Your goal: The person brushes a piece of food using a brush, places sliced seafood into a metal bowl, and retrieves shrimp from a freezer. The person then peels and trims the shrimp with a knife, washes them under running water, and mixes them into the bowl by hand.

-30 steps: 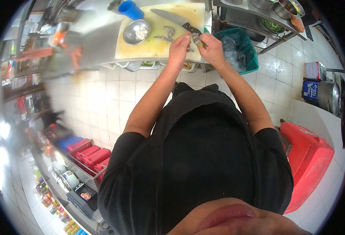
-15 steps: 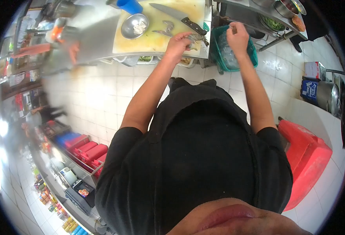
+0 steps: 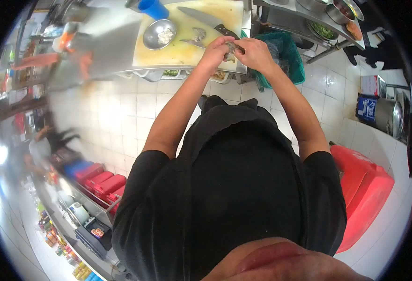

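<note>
My left hand [image 3: 214,54] is closed around a greyish raw shrimp [image 3: 230,55] at the front right of the yellowed cutting board [image 3: 168,55]. My right hand [image 3: 255,52] meets it from the other side, its fingers pinching the same shrimp. Just beyond them a large knife [image 3: 201,17] with a dark handle lies flat on the board. Another shrimp [image 3: 198,33] rests left of my hands, with a thin pointed grey piece [image 3: 192,43] beside it. A steel bowl [image 3: 153,42] holding pale peeled pieces stands at the board's left side.
A teal basket [image 3: 296,70] lined with clear plastic stands right of the table. A blue cup [image 3: 153,8] is behind the bowl. Metal shelving [image 3: 304,18] with bowls is at upper right, a red plastic chair [image 3: 367,187] at lower right. Another person [image 3: 44,145] is at far left.
My right hand has moved left from above the teal basket to the shrimp in my left hand. My left hand has stayed by the board's edge.
</note>
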`<state>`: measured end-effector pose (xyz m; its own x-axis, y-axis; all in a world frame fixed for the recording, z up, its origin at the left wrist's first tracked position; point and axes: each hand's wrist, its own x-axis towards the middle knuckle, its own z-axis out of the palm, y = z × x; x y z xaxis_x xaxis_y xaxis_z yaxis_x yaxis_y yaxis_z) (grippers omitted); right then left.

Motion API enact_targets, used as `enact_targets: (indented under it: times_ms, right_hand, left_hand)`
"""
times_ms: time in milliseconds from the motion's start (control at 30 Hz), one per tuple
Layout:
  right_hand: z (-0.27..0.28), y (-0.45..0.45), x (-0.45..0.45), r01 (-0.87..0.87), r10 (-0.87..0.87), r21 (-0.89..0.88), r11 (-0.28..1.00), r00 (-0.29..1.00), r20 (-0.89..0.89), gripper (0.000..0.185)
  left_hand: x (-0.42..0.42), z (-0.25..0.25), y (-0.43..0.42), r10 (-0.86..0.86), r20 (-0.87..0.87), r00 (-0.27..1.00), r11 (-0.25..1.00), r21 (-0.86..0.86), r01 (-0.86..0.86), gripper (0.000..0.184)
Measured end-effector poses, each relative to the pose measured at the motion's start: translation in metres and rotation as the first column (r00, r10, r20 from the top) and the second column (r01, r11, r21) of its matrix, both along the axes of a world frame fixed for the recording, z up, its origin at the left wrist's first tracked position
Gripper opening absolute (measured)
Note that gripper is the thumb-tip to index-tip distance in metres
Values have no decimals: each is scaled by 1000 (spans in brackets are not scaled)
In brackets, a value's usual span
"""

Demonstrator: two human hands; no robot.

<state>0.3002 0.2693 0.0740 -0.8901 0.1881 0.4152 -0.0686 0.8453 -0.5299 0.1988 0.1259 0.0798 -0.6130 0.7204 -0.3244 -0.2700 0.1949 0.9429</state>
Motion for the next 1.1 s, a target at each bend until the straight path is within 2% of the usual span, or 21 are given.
enact_targets:
  times_ms: [200,300,333,433,533,633,733,933,1033,1100]
  right_hand:
    - [-9,-6,-9,-16,13,-64,998,999,-40,20]
    - [-16,-3,-9,48,-23,-303,952,996,84,23]
    - [-14,-5,-6,56,-14,-398,916,994,107,25]
    - [5,-16,-5,6,-43,-357,934,995,-95,25]
    - [0,-18,-11,54,-73,-187,981,993,-98,23]
    - [-4,-17,-14,59,-77,-111,992,983,-165,20]
    - [-9,-16,-13,64,-72,-106,992,994,-81,17]
    - [-18,-20,-8,90,-85,-160,983,996,37,18]
    - [-16,-24,-4,166,-120,-321,932,980,159,20]
    - [-24,-21,-6,152,-84,-431,889,981,173,22]
  left_hand:
    - [-3,-8,-12,-59,-86,995,998,18,60,44]
    - [0,-1,-15,93,-131,987,983,168,-71,48]
    - [-3,5,-16,89,-140,986,988,137,-69,49]
    - [-10,13,-20,75,-151,986,994,88,-62,50]
    - [-11,6,-15,41,-172,984,996,88,-26,50]
    - [-9,7,-13,11,-240,971,998,64,4,52]
    - [-4,3,-14,-6,-253,967,998,62,22,54]
    - [-2,-11,-19,-23,-232,973,999,20,29,56]
    - [-1,-18,-22,-36,-275,961,999,6,39,54]
    - [2,-19,-23,-42,-308,950,999,13,49,54]
